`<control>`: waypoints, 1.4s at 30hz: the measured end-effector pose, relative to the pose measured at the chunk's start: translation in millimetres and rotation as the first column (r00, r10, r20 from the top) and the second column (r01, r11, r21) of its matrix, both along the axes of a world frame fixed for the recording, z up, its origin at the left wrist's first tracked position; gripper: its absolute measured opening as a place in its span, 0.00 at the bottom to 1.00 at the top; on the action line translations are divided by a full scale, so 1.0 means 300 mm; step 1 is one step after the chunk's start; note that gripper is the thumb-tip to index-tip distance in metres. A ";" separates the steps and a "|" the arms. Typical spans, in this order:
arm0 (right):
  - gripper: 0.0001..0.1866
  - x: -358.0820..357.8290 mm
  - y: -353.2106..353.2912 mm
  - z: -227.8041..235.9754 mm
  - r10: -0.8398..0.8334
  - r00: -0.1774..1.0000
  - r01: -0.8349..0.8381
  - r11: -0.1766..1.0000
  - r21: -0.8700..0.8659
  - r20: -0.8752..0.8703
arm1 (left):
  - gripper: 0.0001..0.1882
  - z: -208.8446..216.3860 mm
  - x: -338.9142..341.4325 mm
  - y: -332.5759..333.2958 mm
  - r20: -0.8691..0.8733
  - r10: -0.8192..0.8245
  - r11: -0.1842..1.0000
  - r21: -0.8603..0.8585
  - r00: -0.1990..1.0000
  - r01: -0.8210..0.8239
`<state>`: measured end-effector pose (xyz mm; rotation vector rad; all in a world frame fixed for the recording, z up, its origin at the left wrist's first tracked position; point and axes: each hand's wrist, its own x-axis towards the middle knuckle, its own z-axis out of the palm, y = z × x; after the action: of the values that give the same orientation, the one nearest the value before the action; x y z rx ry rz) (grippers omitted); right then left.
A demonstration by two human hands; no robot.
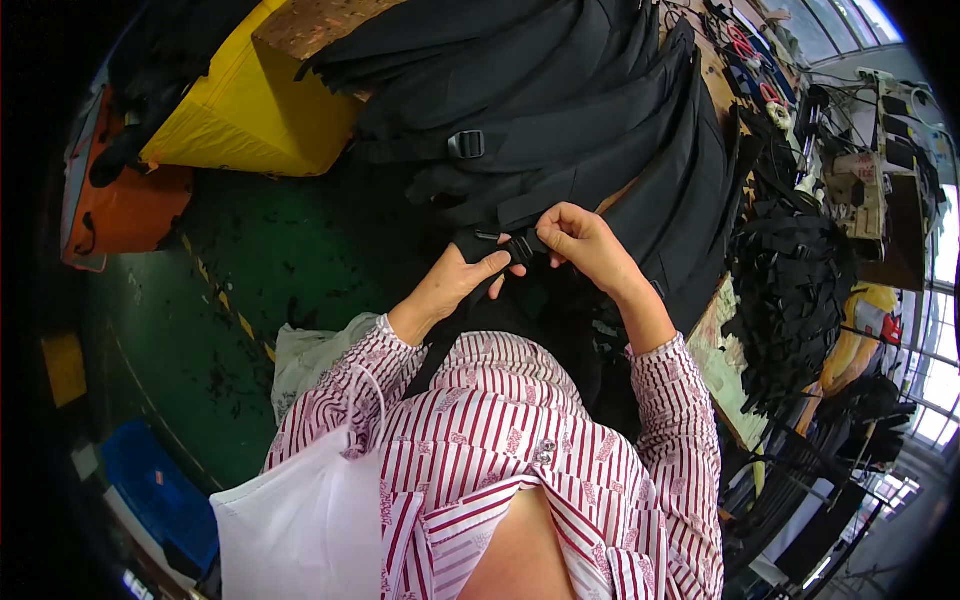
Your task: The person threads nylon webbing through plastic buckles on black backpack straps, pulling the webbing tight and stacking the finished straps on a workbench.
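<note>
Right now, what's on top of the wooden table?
Black straps, heaped across it, and what look like red-handled scissors. The heap covers much of the tabletop; anything beneath can't be seen.

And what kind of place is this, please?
Probably a sewing workshop: black fabric pieces lie in a large heap, red-handled tools, seemingly scissors, lie beyond, and dark scraps litter the green floor.

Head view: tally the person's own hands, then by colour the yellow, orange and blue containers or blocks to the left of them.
Hands: 2 (left hand, right hand)
Yellow: 2 (large container, small block)
Orange: 1 (orange container)
Blue: 1 (blue container)
Total: 6
</note>
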<state>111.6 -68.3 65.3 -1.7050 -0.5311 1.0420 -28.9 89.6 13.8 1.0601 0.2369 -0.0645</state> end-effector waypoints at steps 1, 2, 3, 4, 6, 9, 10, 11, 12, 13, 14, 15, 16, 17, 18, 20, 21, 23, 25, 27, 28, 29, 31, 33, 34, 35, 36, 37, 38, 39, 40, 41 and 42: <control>0.08 0.005 0.000 0.002 0.020 0.999 -0.021 0.999 -0.025 -0.030 | 0.14 0.002 0.005 -0.003 0.010 0.023 1.000 0.001 1.000 -0.023; 0.08 0.010 -0.003 -0.005 0.020 0.999 -0.020 0.999 -0.025 -0.031 | 0.14 0.004 0.010 -0.006 0.009 0.023 1.000 0.001 1.000 -0.023; 0.08 0.014 -0.006 -0.016 0.019 0.998 -0.018 1.000 0.004 -0.061 | 0.14 0.007 0.015 -0.010 0.017 0.029 1.000 -0.008 0.999 -0.029; 0.08 0.016 -0.006 -0.020 0.019 0.996 -0.016 0.999 0.033 -0.091 | 0.14 0.009 0.018 -0.010 0.026 0.037 0.999 -0.017 0.999 -0.036; 0.08 0.017 -0.004 -0.017 0.021 0.993 -0.016 0.999 0.049 -0.116 | 0.14 -0.001 0.023 -0.008 0.020 0.026 0.999 -0.029 0.999 -0.025; 0.08 0.018 -0.004 -0.014 0.025 0.989 -0.014 0.997 0.073 -0.149 | 0.15 0.002 0.028 -0.010 0.017 -0.001 0.999 -0.043 1.000 0.001; 0.09 0.018 -0.003 -0.012 0.028 0.987 -0.015 0.996 0.084 -0.157 | 0.15 0.005 0.028 -0.011 0.019 -0.015 0.999 -0.043 1.000 0.015; 0.09 0.017 -0.002 -0.009 0.029 0.987 -0.016 0.996 0.083 -0.158 | 0.15 0.003 0.028 -0.009 0.018 -0.014 0.999 -0.043 1.000 0.015; 0.09 0.017 0.000 -0.003 0.052 0.995 -0.051 0.999 0.018 -0.088 | 0.16 -0.002 0.028 -0.006 0.008 -0.032 0.998 -0.048 0.999 0.033; 0.09 0.016 0.000 0.000 0.080 0.997 -0.080 0.996 -0.049 -0.019 | 0.16 -0.005 0.029 -0.004 -0.003 -0.051 0.997 -0.054 0.999 0.051; 0.09 0.013 0.000 0.001 0.079 0.997 -0.080 0.996 -0.050 -0.020 | 0.16 -0.004 0.030 -0.008 -0.004 -0.052 0.997 -0.055 0.999 0.051; 0.09 0.009 0.001 0.001 0.086 0.996 -0.086 0.996 -0.035 -0.005 | 0.16 0.000 0.032 -0.014 -0.005 -0.033 0.997 -0.068 0.999 0.033; 0.09 0.006 0.002 0.001 0.094 0.996 -0.094 0.995 -0.020 0.009 | 0.16 0.001 0.032 -0.017 -0.006 -0.015 0.997 -0.080 1.000 0.014; 0.09 0.005 0.003 0.004 0.095 0.995 -0.094 0.995 -0.021 0.008 | 0.16 -0.003 0.032 -0.012 -0.008 -0.014 0.997 -0.081 1.000 0.013; 0.08 0.006 0.004 0.008 0.099 0.995 -0.099 0.995 -0.026 0.012 | 0.16 -0.008 0.032 -0.005 -0.004 -0.049 0.995 -0.085 0.999 0.048; 0.08 0.005 0.001 0.012 0.100 0.995 -0.100 0.994 -0.032 0.018 | 0.16 -0.009 0.036 -0.001 0.001 -0.088 0.992 -0.089 0.996 0.087; 0.08 0.004 0.000 0.009 0.074 0.997 -0.073 0.997 -0.014 0.022 | 0.16 -0.008 0.037 -0.001 -0.005 -0.083 0.993 -0.090 0.997 0.083; 0.08 0.002 -0.002 0.007 0.048 0.999 -0.048 0.999 0.004 0.025 | 0.16 -0.007 0.038 -0.003 -0.011 -0.079 0.993 -0.091 0.997 0.077; 0.09 -0.001 0.000 0.008 0.006 1.000 -0.005 1.000 -0.013 0.012 | 0.16 -0.007 0.038 -0.003 -0.010 -0.066 0.993 -0.102 0.998 0.065; 0.08 -0.005 0.004 0.009 -0.016 1.000 0.016 1.000 -0.013 0.008 | 0.16 -0.015 0.039 -0.006 -0.005 -0.062 0.992 -0.110 0.998 0.061; 0.07 -0.008 0.006 0.009 -0.037 0.999 0.037 0.999 -0.014 0.003 | 0.16 -0.013 0.041 -0.008 -0.001 -0.057 0.992 -0.117 0.998 0.057; 0.07 -0.011 0.008 0.008 -0.037 0.999 0.037 0.999 -0.014 0.003 | 0.16 -0.008 0.040 -0.011 -0.001 -0.057 0.992 -0.117 0.998 0.057; 0.07 -0.017 0.012 0.007 -0.056 0.998 0.057 0.998 -0.014 0.018 | 0.16 0.008 0.039 -0.016 -0.001 -0.034 0.991 -0.126 0.999 0.034; 0.07 -0.020 0.010 -0.006 -0.065 0.997 0.066 0.998 -0.010 0.037 | 0.16 0.011 0.040 -0.018 0.001 -0.035 0.991 -0.130 0.999 0.034; 0.07 -0.020 0.008 -0.015 -0.074 0.996 0.074 0.997 -0.006 0.054 | 0.15 0.011 0.041 -0.019 0.001 -0.034 0.990 -0.136 0.999 0.034; 0.07 -0.019 0.005 -0.024 -0.074 0.996 0.074 0.997 -0.006 0.054 | 0.15 0.009 0.040 -0.019 0.002 -0.034 0.990 -0.136 0.999 0.034; 0.08 -0.015 0.002 -0.033 -0.065 0.996 0.065 0.998 0.008 0.058 | 0.15 0.007 0.040 -0.019 -0.004 -0.036 0.990 -0.138 0.999 0.035; 0.09 -0.013 0.000 -0.036 -0.057 0.997 0.055 0.998 0.023 0.061 | 0.15 0.007 0.040 -0.019 -0.009 -0.038 0.990 -0.139 0.999 0.036; 0.09 -0.013 0.000 -0.035 -0.057 0.996 0.055 0.998 0.025 0.062 | 0.15 0.010 0.040 -0.020 -0.009 -0.038 0.990 -0.138 0.999 0.036; 0.09 -0.014 -0.001 -0.032 -0.053 0.997 0.052 0.999 0.016 0.057 | 0.14 0.013 0.040 -0.022 -0.019 -0.032 0.990 -0.136 0.999 0.029; 0.09 -0.013 0.000 -0.028 -0.049 0.997 0.049 0.999 0.004 0.053 | 0.14 0.015 0.041 -0.023 -0.028 -0.026 0.990 -0.136 0.999 0.022; 0.09 -0.014 0.002 -0.025 -0.049 0.997 0.049 0.999 0.004 0.054 | 0.14 0.010 0.043 -0.023 -0.027 -0.027 0.990 -0.137 0.999 0.023; 0.09 -0.014 0.003 -0.022 -0.047 0.998 0.047 0.999 -0.002 0.049 | 0.13 0.002 0.046 -0.023 -0.030 -0.031 0.989 -0.146 0.999 0.026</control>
<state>107.4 -67.4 58.8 -1.7413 -0.5182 0.9706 -15.0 82.8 14.4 0.9172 0.2427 -0.1232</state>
